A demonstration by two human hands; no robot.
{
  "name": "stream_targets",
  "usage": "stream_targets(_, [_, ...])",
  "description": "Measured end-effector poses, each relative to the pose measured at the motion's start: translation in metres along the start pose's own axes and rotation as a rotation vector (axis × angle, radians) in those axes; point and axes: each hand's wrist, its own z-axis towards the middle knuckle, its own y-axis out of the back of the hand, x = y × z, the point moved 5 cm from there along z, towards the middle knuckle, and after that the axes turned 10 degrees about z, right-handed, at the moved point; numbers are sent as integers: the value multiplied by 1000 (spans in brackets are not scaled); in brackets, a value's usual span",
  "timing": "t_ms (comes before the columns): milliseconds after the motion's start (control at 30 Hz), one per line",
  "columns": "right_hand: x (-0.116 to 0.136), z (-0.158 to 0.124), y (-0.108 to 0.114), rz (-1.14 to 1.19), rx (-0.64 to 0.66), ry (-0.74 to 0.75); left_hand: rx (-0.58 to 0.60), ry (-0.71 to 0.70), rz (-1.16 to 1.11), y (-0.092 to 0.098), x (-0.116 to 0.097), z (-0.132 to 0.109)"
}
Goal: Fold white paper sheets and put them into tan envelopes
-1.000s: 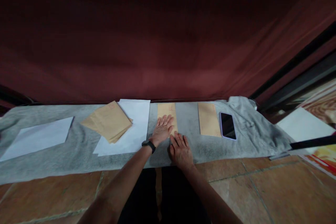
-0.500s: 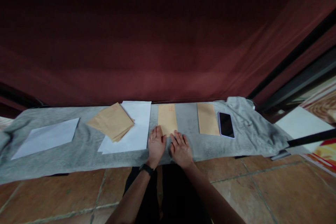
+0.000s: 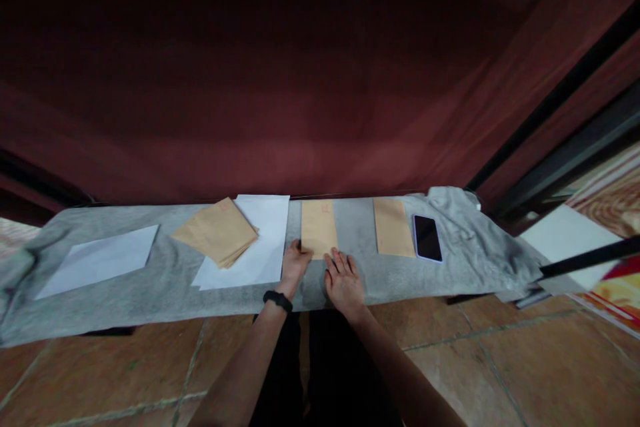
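A tan paper envelope (image 3: 319, 227) with small red print near its far end lies upright before me on the grey cloth. My left hand (image 3: 294, 265) has its fingers bent together at the envelope's near left corner, pinching it; a black band circles that wrist. At the near right corner my right hand (image 3: 345, 280) lies flat, fingers stretched out, the tips touching the envelope's edge. To the left, a small stack of tan envelopes (image 3: 220, 232) rests askew on white paper sheets (image 3: 267, 247). Another tan envelope (image 3: 393, 227) lies on the right.
Beside the right envelope is a phone (image 3: 427, 238) with a purple edge. A white sheet (image 3: 105, 259) lies at far left. Grey cloth (image 3: 175, 290) covers the narrow table, wrinkled at both ends. Dark red fabric (image 3: 300, 113) hangs behind, and a black bar (image 3: 590, 257) crosses at right.
My left hand has gone from lying flat on the envelope's near end to bent fingers at its near left corner. The right hand has stayed in place. The view has shifted slightly.
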Motion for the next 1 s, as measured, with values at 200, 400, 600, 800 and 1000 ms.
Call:
stream_targets(200, [0,0,2,13,-31,0,32,-1,-269,-1,-21,-16])
stream_targets(400, [-8,9,8,372,-167,-233,92,-133,-341,-3,-67,-38])
stream_targets(600, [-26,20,-1,904,-236,-450,103,-176,-392,-13,-78,-54])
stream_targets(800, [-17,4,-25,1306,-203,-561,-4,87,-302,-18,-20,-48])
stream_targets(1000, [-9,-9,-32,1576,-55,-722,192,152,-401,-31,-3,-45])
